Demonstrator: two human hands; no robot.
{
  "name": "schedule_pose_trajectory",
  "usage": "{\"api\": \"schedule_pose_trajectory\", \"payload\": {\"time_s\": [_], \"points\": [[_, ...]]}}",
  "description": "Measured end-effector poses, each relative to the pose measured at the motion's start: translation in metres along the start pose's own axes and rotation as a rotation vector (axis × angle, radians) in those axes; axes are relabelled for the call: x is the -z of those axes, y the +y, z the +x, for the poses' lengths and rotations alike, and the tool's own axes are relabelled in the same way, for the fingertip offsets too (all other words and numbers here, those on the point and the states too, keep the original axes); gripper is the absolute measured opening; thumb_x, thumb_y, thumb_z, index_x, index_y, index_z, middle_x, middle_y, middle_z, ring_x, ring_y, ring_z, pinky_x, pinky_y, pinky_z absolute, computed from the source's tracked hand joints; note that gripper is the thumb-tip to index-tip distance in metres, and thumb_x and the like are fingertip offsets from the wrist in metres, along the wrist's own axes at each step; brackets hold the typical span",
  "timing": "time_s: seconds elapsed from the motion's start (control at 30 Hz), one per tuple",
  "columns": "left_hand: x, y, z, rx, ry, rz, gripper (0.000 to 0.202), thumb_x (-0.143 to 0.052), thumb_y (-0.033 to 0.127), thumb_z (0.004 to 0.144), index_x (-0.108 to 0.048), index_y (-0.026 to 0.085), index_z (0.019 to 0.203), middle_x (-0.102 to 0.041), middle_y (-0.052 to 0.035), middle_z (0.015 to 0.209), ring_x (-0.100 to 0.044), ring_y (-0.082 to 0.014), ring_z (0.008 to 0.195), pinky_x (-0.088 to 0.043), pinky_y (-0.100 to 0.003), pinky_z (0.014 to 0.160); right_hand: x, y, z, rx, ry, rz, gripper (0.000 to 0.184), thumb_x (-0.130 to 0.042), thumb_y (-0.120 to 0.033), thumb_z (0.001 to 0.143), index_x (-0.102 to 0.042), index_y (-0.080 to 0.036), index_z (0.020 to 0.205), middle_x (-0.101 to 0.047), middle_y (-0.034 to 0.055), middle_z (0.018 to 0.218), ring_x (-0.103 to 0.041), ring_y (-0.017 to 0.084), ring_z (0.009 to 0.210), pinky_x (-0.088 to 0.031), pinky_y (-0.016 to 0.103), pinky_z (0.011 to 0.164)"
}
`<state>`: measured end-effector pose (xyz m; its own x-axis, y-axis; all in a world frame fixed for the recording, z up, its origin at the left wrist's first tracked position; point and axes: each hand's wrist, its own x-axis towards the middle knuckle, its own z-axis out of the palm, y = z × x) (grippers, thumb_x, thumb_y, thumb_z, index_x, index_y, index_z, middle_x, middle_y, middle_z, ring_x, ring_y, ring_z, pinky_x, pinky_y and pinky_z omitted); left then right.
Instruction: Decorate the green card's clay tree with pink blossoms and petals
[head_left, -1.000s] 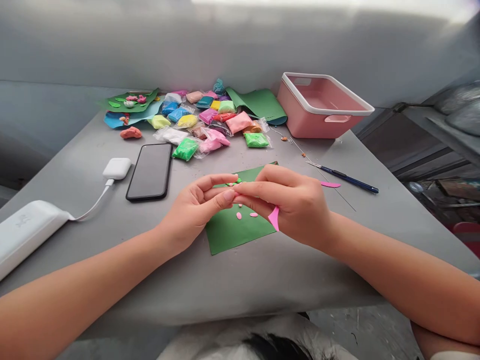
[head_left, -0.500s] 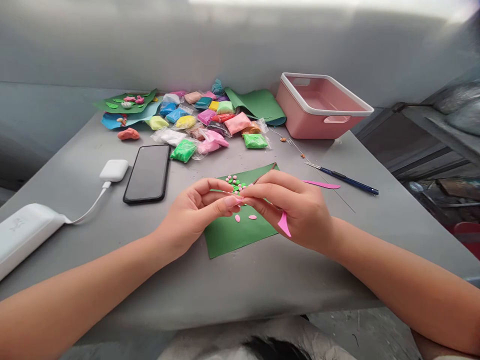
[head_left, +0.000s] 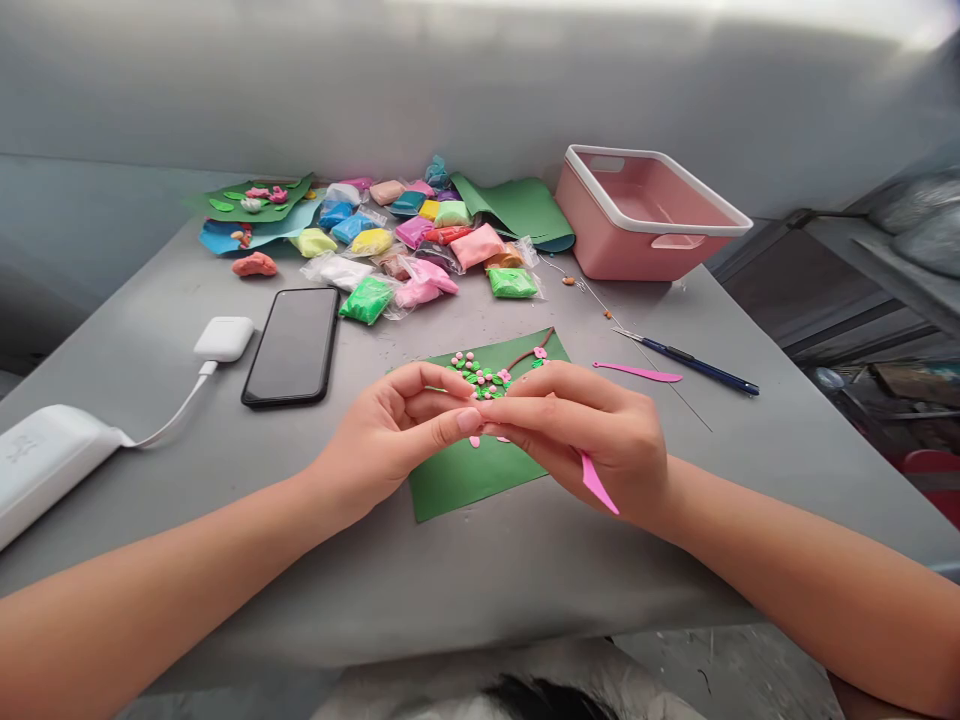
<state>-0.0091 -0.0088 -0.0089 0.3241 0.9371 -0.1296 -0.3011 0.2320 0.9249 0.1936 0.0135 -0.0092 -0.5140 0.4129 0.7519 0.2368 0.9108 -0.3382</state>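
My left hand (head_left: 397,425) and my right hand (head_left: 585,435) meet fingertip to fingertip above a green card (head_left: 469,470) on the grey table (head_left: 525,560). Both pinch a tiny piece that I cannot make out. A pink modelling tool (head_left: 598,483) sticks out under my right palm, held by its lower fingers. On the card's far part sits a clay decoration (head_left: 487,375) of small pink flowers, green leaves and a brown stem.
A black phone (head_left: 292,345), a white earbud case (head_left: 223,338) on a cable and a white device (head_left: 45,460) lie left. Several bags of coloured clay (head_left: 405,245), a pink tub (head_left: 645,210), a second pink tool (head_left: 637,372) and a blue-handled tool (head_left: 697,362) lie beyond.
Both hands have drawn back toward me, still pinched together, uncovering the flower decoration on the card. The pink tool's tip now points lower and farther right.
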Motion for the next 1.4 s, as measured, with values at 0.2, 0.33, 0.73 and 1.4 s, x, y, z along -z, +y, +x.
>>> {"api": "schedule_pose_trajectory", "payload": {"time_s": [0.2, 0.33, 0.73, 1.4], "points": [[-0.004, 0.001, -0.001, -0.009, 0.006, 0.021, 0.012, -0.083, 0.022, 0.077, -0.079, 0.023, 0.088, -0.079, 0.0016, 0.084, -0.073, -0.0096, 0.078, -0.059, -0.017, 0.076, 0.006, 0.001, 0.006, -0.035, 0.061, -0.039, 0.021, -0.057, -0.003, 0.093, -0.066, -0.019, 0.102, -0.07, 0.0048, 0.084, -0.067, 0.012, 0.073, -0.058, 0.025, 0.066], [-0.002, 0.0, -0.002, 0.037, 0.062, 0.075, 0.019, -0.081, 0.033, 0.079, -0.081, 0.027, 0.097, -0.079, -0.0006, 0.09, -0.073, -0.0125, 0.081, -0.062, -0.02, 0.072, 0.012, 0.005, 0.01, -0.133, 0.089, -0.087, 0.024, -0.051, -0.005, 0.096, -0.067, -0.02, 0.106, -0.071, 0.0039, 0.081, -0.067, 0.013, 0.072, -0.056, 0.026, 0.065], [0.002, 0.002, 0.004, -0.017, 0.233, 0.008, 0.021, -0.088, 0.036, 0.069, -0.077, 0.021, 0.078, -0.07, 0.0028, 0.077, -0.068, -0.0079, 0.073, -0.06, -0.016, 0.071, 0.011, 0.007, 0.01, -0.104, 0.024, -0.107, 0.008, -0.07, -0.014, 0.09, -0.069, -0.019, 0.083, -0.072, 0.0011, 0.07, -0.067, 0.011, 0.062, -0.056, 0.021, 0.06], [0.003, 0.003, 0.006, -0.087, 0.339, -0.188, 0.037, -0.063, 0.045, 0.091, -0.05, 0.02, 0.068, -0.065, 0.0009, 0.07, -0.061, -0.0127, 0.067, -0.055, -0.026, 0.071, -0.001, 0.01, 0.008, -0.07, 0.054, -0.2, 0.008, -0.068, -0.015, 0.091, -0.064, -0.018, 0.085, -0.068, 0.0045, 0.077, -0.064, 0.011, 0.065, -0.054, 0.022, 0.058]]}}
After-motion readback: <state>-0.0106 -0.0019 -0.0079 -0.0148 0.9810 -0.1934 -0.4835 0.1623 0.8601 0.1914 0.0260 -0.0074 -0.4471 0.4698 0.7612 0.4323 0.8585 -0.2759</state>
